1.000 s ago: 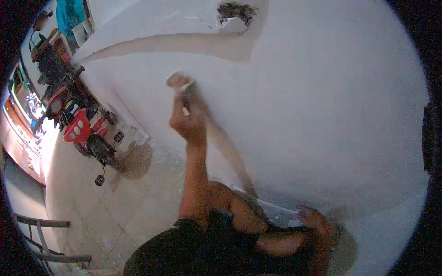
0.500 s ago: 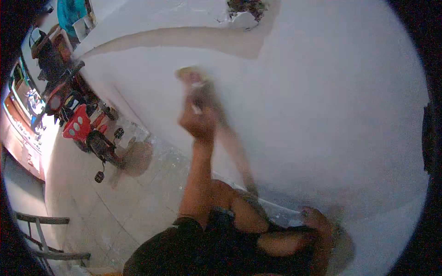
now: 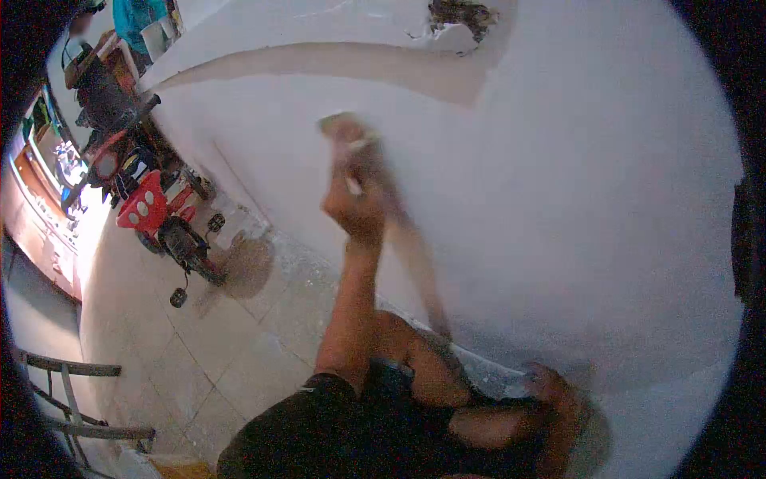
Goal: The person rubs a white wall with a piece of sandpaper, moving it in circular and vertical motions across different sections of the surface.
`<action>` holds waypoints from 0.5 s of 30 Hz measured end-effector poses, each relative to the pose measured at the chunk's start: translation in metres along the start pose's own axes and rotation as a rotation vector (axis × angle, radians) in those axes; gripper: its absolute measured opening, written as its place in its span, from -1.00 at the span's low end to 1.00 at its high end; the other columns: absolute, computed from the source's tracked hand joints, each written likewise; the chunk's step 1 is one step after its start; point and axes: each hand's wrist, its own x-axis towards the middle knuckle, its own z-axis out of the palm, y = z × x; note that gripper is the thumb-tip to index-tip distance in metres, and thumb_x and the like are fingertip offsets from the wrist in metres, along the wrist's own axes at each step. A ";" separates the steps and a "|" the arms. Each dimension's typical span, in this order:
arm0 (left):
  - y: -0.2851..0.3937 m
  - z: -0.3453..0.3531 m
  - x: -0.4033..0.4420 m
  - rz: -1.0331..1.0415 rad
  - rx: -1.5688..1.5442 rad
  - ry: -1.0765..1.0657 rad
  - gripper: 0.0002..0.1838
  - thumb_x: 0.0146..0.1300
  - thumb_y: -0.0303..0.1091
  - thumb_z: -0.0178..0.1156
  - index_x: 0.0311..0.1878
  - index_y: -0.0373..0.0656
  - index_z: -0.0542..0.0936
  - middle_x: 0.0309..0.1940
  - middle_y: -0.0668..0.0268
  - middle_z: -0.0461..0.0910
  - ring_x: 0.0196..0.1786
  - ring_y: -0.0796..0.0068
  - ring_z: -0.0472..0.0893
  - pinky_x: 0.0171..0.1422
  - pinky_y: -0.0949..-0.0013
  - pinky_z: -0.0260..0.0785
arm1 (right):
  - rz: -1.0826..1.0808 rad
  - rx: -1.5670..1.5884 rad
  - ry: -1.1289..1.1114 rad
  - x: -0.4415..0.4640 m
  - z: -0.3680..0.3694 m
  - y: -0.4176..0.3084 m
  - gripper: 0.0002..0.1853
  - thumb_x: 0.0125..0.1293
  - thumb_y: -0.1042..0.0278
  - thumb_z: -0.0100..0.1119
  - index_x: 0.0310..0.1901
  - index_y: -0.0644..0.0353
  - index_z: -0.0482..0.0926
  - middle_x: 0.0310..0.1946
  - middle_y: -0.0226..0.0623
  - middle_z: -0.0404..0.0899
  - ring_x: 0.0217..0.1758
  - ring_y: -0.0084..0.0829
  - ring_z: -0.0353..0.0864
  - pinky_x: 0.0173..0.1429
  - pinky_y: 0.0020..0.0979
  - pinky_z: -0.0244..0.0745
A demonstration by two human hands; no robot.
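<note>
My left hand [image 3: 356, 211] is closed around a small hand tool [image 3: 348, 137] with a pale, yellowish flat end, held up against the white wall [image 3: 558, 207]. Motion blur keeps me from telling the tool's exact kind. A short whitish part of it shows by my fingers. My right hand [image 3: 552, 389] is low at the right, beside my bent leg and close to the foot of the wall. Its fingers are dark and partly curled, and whether they hold anything cannot be made out. Shadows of the left arm and tool fall on the wall.
A damaged patch [image 3: 461, 22] with broken plaster is high on the wall. At left stands a child's tricycle [image 3: 144, 203] with a red front and black pedals. Pale dust lies along the tiled floor [image 3: 215, 359] by the wall. A dark-railed chair or rack [image 3: 76, 369] is lower left.
The view has shifted a little, so the wall patch and tricycle appear farther right. My left hand stays up at the wall, the tool slightly turned. The right hand has barely moved.
</note>
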 end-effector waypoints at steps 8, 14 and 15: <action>0.078 0.016 -0.049 0.017 -0.174 -0.156 -0.66 0.38 -0.55 0.18 0.19 -0.20 0.68 0.25 0.03 0.67 0.27 0.15 0.69 0.20 0.24 0.59 | -0.039 -0.036 0.041 0.004 0.010 0.015 -0.50 0.55 0.24 0.21 0.47 -0.04 0.46 -0.02 -0.15 0.66 -0.19 -0.42 0.55 -0.16 -0.25 0.61; 0.033 0.018 -0.034 0.128 -0.106 -0.010 -0.68 0.43 -0.52 0.15 0.20 -0.23 0.66 0.13 0.03 0.73 0.21 0.11 0.72 0.22 0.21 0.59 | 0.021 0.008 -0.003 -0.005 -0.005 -0.012 -0.50 0.54 0.21 0.21 0.46 -0.03 0.46 0.01 -0.14 0.66 -0.15 -0.39 0.56 -0.11 -0.23 0.60; 0.010 0.007 -0.023 -0.090 -0.054 -0.022 -0.70 0.44 -0.52 0.15 0.18 -0.25 0.67 0.08 0.03 0.75 0.15 0.13 0.75 0.21 0.23 0.59 | 0.022 0.008 -0.005 -0.007 -0.003 -0.011 -0.50 0.54 0.21 0.21 0.46 -0.03 0.46 0.01 -0.14 0.66 -0.15 -0.38 0.56 -0.11 -0.23 0.60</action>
